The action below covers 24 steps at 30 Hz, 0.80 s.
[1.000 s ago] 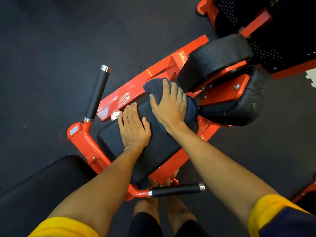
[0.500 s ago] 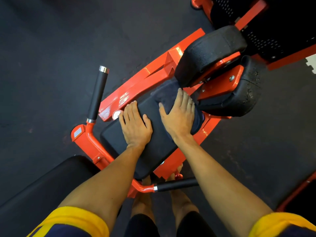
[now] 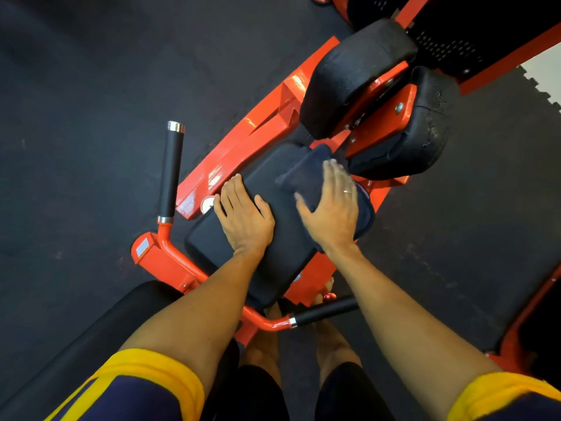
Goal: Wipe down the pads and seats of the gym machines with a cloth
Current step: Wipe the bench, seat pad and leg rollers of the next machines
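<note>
Cloth (image 3: 305, 174), dark blue, lies on the far end of the black seat pad (image 3: 283, 238), pressed flat under the right hand (image 3: 332, 214) with fingers (image 3: 331, 174) straight and spread. The left hand (image 3: 244, 215) rests flat on the pad beside it, fingers straight, holding nothing.

Dark rubber floor (image 3: 91, 71), orange machine frame (image 3: 243, 144), black-grip handle (image 3: 170, 174) at left, second handle (image 3: 326, 311) nearer, white floor patch (image 3: 546, 74)
</note>
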Motion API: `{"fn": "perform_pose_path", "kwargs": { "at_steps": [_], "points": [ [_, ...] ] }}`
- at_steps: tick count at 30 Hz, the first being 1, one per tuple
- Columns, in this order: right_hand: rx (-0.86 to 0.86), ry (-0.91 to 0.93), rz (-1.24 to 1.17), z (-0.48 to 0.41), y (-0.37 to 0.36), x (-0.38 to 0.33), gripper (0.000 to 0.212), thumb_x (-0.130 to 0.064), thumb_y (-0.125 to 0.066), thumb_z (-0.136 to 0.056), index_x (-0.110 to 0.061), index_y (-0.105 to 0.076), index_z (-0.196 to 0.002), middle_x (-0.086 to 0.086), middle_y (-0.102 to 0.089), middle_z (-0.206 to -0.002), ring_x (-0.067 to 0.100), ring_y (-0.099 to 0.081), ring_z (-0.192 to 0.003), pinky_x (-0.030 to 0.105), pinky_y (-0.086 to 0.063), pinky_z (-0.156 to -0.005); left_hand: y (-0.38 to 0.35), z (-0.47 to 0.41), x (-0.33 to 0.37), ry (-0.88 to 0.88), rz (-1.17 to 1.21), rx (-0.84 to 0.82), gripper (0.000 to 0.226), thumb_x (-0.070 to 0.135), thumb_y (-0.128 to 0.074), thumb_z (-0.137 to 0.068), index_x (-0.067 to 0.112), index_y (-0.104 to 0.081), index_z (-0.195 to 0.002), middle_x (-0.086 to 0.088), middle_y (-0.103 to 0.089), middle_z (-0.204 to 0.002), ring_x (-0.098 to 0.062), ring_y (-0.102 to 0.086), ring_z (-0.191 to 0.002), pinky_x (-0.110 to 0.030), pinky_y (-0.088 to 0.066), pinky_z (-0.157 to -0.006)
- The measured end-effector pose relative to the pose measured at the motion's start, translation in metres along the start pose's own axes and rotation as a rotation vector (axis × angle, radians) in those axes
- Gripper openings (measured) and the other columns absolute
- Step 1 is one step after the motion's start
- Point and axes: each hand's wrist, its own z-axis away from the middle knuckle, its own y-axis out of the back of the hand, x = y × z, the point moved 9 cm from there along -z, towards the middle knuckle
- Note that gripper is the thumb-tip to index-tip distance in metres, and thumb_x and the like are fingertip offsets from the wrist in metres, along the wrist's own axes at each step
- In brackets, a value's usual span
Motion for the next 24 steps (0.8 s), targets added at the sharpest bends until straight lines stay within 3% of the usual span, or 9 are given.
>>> {"fn": "perform_pose_path", "kwargs": {
  "at_steps": [2,3,6,8,12,16,20,24],
  "points": [
    [0.093,-0.270,-0.034,0.011,0.006,0.011,0.081,-0.055,-0.060,-0.092,-0.002,-0.044,-0.149,0.018,-0.048,-0.151,0.034,-0.044,-0.141,0.045,-0.030,-0.121,-0.001,0.002,-0.001,-0.002,0.009,-0.011,0.062,0.032,-0.040,-0.097,0.005,-0.035,-0.152,-0.015,-0.045,-0.151,-0.030,-0.038,-0.142,-0.049,-0.020,-0.124],
    [0.109,-0.298,-0.016,0.018,0.007,0.005,0.081,-0.055,-0.059,-0.093,-0.001,-0.043,-0.150,0.019,-0.047,-0.153,0.035,-0.042,-0.143,0.047,-0.029,-0.122,-0.001,0.002,-0.001,-0.008,0.010,-0.011,0.062,0.033,-0.039,-0.097,0.005,-0.035,-0.152,-0.015,-0.045,-0.151,-0.030,-0.038,-0.142,-0.049,-0.020,-0.124],
    [0.038,-0.054,0.038,0.032,0.000,-0.008,0.083,-0.056,-0.053,-0.095,0.000,-0.036,-0.155,0.020,-0.034,-0.162,0.034,-0.029,-0.152,0.046,-0.020,-0.126,-0.003,0.003,-0.001,-0.023,0.004,-0.014,0.062,0.033,-0.038,-0.098,0.005,-0.034,-0.153,-0.015,-0.044,-0.151,-0.031,-0.037,-0.142,-0.049,-0.019,-0.124],
    [0.029,-0.008,0.003,0.033,0.001,0.003,0.082,-0.054,-0.057,-0.093,-0.003,-0.037,-0.155,0.016,-0.034,-0.162,0.033,-0.028,-0.152,0.046,-0.022,-0.126,-0.003,0.002,0.000,-0.024,0.003,-0.007,0.062,0.034,-0.037,-0.098,0.004,-0.033,-0.153,-0.015,-0.044,-0.151,-0.031,-0.037,-0.143,-0.049,-0.019,-0.124],
    [0.174,-0.459,-0.274,0.046,0.002,0.016,0.083,-0.047,-0.069,-0.090,-0.004,-0.038,-0.153,0.015,-0.038,-0.160,0.033,-0.032,-0.149,0.046,-0.026,-0.123,-0.003,0.001,0.000,-0.042,-0.009,0.001,0.061,0.033,-0.035,-0.099,0.003,-0.034,-0.153,-0.017,-0.044,-0.152,-0.033,-0.038,-0.142,-0.050,-0.020,-0.124],
    [0.159,-0.598,-0.457,0.101,-0.012,-0.002,0.088,-0.043,-0.070,-0.093,-0.004,-0.026,-0.158,0.015,-0.024,-0.166,0.028,-0.023,-0.154,0.026,-0.016,-0.124,-0.006,0.004,0.000,-0.082,-0.028,-0.008,0.064,0.033,-0.034,-0.100,0.001,-0.029,-0.155,-0.018,-0.037,-0.157,-0.033,-0.032,-0.147,-0.052,-0.017,-0.124],
    [0.146,-0.809,-0.701,0.147,-0.026,-0.004,0.085,-0.038,-0.072,-0.093,-0.002,-0.030,-0.156,0.017,-0.037,-0.160,0.028,-0.034,-0.149,0.003,-0.012,-0.113,-0.013,0.011,0.007,-0.237,-0.071,-0.066,0.068,0.033,-0.034,-0.101,-0.002,-0.017,-0.158,-0.019,-0.020,-0.165,-0.032,-0.015,-0.154,-0.054,-0.008,-0.125],
    [0.222,-0.942,-0.735,0.107,-0.011,0.027,0.074,-0.039,-0.071,-0.094,-0.007,-0.039,-0.153,0.011,-0.047,-0.155,0.024,-0.042,-0.142,-0.004,-0.011,-0.094,-0.013,0.017,0.007,-0.353,-0.083,-0.084,0.069,0.034,-0.035,-0.103,-0.003,-0.015,-0.158,-0.021,-0.014,-0.166,-0.033,-0.009,-0.155,-0.054,-0.007,-0.125]
  ]
}}
